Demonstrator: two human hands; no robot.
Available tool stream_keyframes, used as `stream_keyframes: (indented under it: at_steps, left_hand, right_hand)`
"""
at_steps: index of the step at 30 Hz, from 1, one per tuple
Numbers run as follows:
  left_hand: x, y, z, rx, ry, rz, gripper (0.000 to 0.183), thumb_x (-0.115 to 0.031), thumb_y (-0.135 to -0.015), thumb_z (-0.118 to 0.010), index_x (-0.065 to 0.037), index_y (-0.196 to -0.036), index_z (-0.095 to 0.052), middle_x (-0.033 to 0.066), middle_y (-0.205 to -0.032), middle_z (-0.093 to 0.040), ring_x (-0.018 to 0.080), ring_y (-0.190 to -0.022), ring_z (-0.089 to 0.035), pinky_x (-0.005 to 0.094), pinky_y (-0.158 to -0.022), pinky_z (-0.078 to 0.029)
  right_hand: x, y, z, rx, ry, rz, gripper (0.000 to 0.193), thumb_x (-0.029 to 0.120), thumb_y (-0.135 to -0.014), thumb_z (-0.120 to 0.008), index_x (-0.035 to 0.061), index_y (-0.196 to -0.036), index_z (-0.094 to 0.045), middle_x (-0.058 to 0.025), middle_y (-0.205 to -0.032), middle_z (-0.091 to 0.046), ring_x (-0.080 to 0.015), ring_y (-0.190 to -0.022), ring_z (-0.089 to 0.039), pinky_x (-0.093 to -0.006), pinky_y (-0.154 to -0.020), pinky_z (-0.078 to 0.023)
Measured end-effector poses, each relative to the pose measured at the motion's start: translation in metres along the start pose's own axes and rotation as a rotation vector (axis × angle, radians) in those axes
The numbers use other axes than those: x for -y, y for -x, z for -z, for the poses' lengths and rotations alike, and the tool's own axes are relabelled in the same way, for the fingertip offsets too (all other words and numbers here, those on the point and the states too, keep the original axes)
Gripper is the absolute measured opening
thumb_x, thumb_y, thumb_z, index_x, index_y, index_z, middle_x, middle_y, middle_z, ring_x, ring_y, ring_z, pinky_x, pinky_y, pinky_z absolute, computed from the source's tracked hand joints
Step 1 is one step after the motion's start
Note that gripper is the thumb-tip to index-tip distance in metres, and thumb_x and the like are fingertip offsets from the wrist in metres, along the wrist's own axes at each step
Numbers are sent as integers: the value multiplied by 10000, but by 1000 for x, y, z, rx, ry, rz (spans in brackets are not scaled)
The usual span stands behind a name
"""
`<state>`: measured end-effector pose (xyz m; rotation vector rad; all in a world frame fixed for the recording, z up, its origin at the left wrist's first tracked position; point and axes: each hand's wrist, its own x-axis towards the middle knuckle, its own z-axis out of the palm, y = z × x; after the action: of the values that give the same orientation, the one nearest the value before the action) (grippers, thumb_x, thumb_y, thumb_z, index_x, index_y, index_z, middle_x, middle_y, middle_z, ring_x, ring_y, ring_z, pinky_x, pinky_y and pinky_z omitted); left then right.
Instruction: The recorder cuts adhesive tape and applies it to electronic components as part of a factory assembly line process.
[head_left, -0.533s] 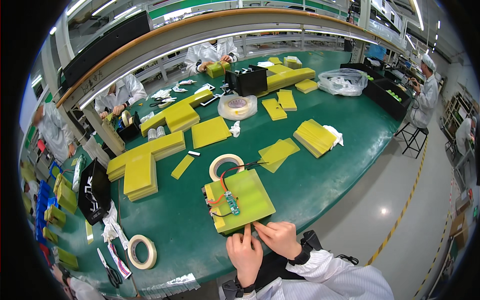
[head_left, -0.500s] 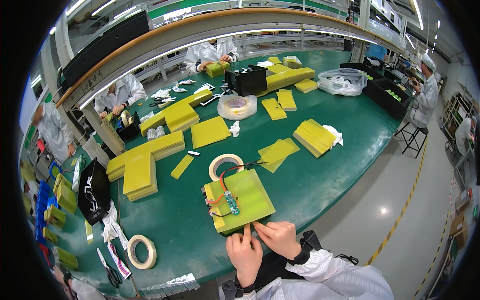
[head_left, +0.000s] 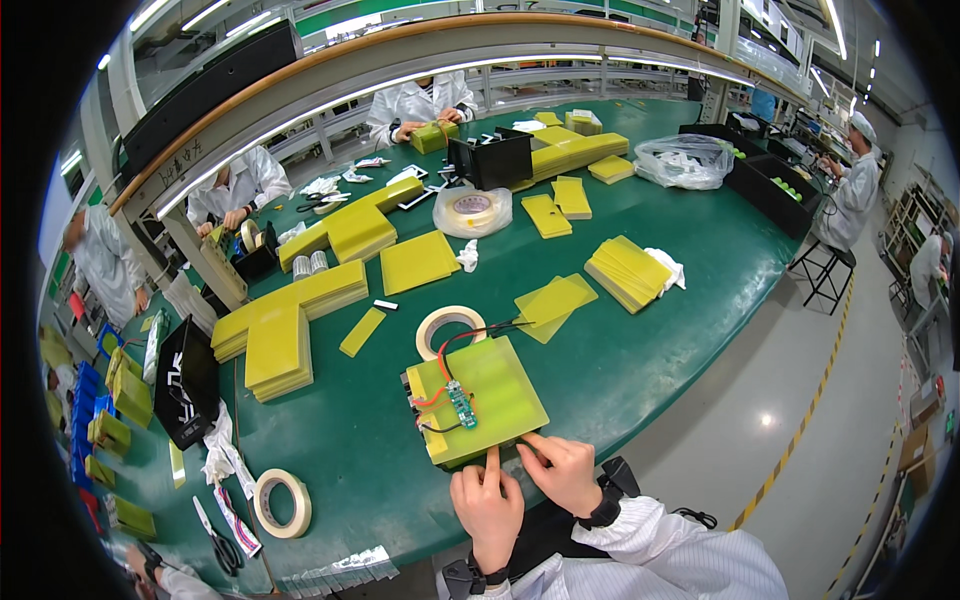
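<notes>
A battery pack (head_left: 500, 395) covered with a yellow-green sheet lies on the table in front of me. A small green circuit board (head_left: 461, 404) with red and black wires sits on its left part. My left hand (head_left: 487, 508) presses a stretched index finger against the pack's near edge, its other fingers curled. Beside it, my right hand (head_left: 562, 474) touches the near edge close to the right corner with index finger and thumb, the rest bent. What lies under the fingertips is hidden. A roll of masking tape (head_left: 428, 330) lies just behind the pack, with the black leads running past it.
Stacked yellow sheets (head_left: 275, 355) lie left, more (head_left: 628, 275) to the right. Near left are another tape roll (head_left: 262, 500), scissors (head_left: 222, 548) and a black bin (head_left: 188, 385). A bagged tape roll (head_left: 472, 208) stands further back. The table edge curves along my right. Several co-workers sit around.
My right index finger and thumb have shifted slightly right along the pack's near edge, with the thumb now apart from the left hand. The left hand and pack stay nearly still.
</notes>
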<state>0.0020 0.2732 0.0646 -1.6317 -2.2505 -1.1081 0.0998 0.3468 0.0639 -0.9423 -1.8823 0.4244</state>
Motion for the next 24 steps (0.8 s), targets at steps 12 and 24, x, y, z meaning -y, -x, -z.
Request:
stream_keyframes:
  at_steps: [12,24]
  left_hand:
    - [-1,-1,1,14,2,7,417,-44,-722,-577,-41,-1136,-620,100,-730,-474,272,-709,-484,391,-650,-407]
    - [1,0,-1,-9,-2,-4,407,-62,-715,-583,-54,-1119,-632,94,-713,-464,264,-690,-474,384,-642,-403]
  right_hand:
    - [13,-5,5,162,36,-181,80,135,-735,-671,60,-762,-668,-71,-593,-603,-238,-482,-573,-326,-441,-430]
    - [-11,-23,1,191,193,474,118,126,-650,-606,89,-750,-556,-9,-676,-528,-162,-596,-573,-291,-514,-422]
